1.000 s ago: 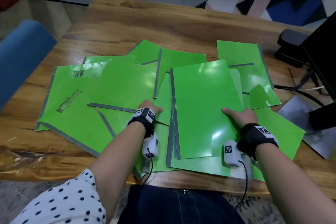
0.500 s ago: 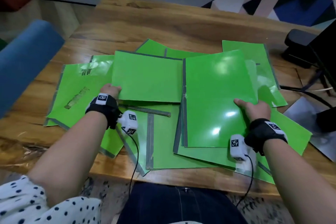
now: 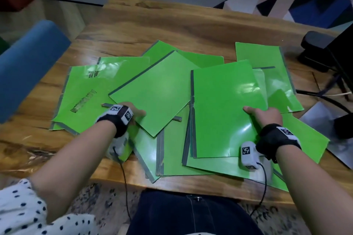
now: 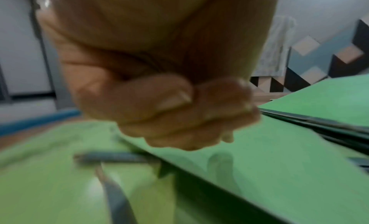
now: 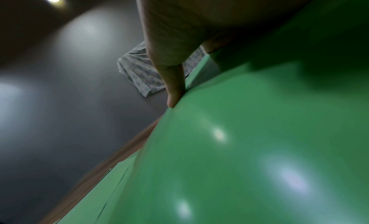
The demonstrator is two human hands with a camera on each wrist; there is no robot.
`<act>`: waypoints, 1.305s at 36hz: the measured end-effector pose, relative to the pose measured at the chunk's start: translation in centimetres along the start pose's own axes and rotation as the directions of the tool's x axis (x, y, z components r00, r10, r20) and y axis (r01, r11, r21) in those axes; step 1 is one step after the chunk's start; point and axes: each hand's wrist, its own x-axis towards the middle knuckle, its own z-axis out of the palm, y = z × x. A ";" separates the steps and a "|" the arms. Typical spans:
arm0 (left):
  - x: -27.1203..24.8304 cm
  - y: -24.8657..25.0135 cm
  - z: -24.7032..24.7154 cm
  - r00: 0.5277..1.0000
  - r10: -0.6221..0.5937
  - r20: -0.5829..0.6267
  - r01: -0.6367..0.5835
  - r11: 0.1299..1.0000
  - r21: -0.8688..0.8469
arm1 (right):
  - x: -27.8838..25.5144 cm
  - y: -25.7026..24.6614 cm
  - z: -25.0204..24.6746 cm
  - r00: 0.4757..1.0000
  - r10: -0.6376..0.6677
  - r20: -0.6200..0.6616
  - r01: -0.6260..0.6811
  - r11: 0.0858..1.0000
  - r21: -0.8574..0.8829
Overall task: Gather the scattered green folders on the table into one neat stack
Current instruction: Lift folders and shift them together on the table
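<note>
Meanwhile, my left hand (image 3: 133, 113) pinches the near edge of a tilted folder (image 3: 160, 89), lifted to clear the loose ones; my right hand (image 3: 264, 115) clamps the started stack (image 3: 227, 108), thumb on top, anchoring it on the surface (image 3: 172, 23) as destination.

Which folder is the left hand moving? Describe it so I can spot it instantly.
Start at the wooden table and find the pile's middle. The left hand grips the near corner of the tilted folder. Unlike its flat neighbours, it lies diagonally, grey spine along its upper left edge.
</note>
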 end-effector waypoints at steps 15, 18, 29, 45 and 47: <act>8.2 -1.8 -1.9 0.958 0.035 -0.285 0.028 0.977 0.213 | 0.3 -0.5 -1.9 0.999 -0.024 -0.048 0.023 0.999 -0.023; 7.2 -2.2 -1.0 0.945 0.058 -0.323 0.020 0.973 0.232 | 0.6 -0.8 -1.9 0.998 -0.012 -0.054 0.013 1.000 0.011; 3.6 -1.7 4.8 0.968 0.154 -0.197 -0.093 0.954 0.285 | 1.4 -1.8 -1.6 0.998 0.010 -0.064 0.001 0.985 0.170; 1.9 -0.7 1.6 0.941 -0.324 -0.095 0.250 0.859 -0.448 | 0.6 0.0 1.8 0.992 0.080 0.093 -0.091 0.988 0.122; 2.9 -1.1 1.3 0.961 -0.276 -0.028 0.240 0.879 -0.411 | 0.4 0.3 1.7 0.994 0.060 0.090 -0.063 0.998 0.028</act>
